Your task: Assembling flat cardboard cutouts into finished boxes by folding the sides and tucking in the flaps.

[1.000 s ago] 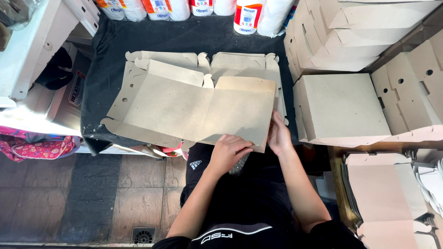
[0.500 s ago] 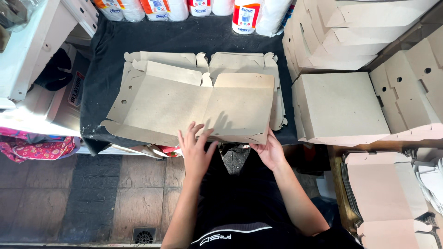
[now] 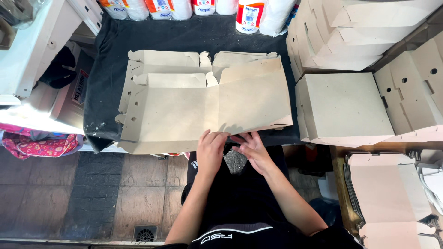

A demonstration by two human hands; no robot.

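A flat brown cardboard box blank (image 3: pixel 184 113) lies on a black cloth-covered table (image 3: pixel 106 92), on top of another blank (image 3: pixel 166 59). Its right half (image 3: pixel 254 99) is lifted and tilted. My left hand (image 3: pixel 211 150) grips the near edge of the blank at the middle fold, fingers curled over the edge. My right hand (image 3: pixel 251 148) sits just beside it under the raised right panel's near edge, fingers spread and touching the cardboard.
Stacks of folded cardboard boxes (image 3: pixel 346 106) fill the right side, with more piled behind (image 3: pixel 350 32) and flat blanks at lower right (image 3: pixel 387 193). Plastic bottles and paper rolls (image 3: pixel 249 16) line the table's back. A white counter (image 3: pixel 27 60) and a pink patterned bag (image 3: pixel 41 145) are at the left.
Both hands have come together at the middle of the blank's near edge. The right half of the blank has lifted and tilted up.
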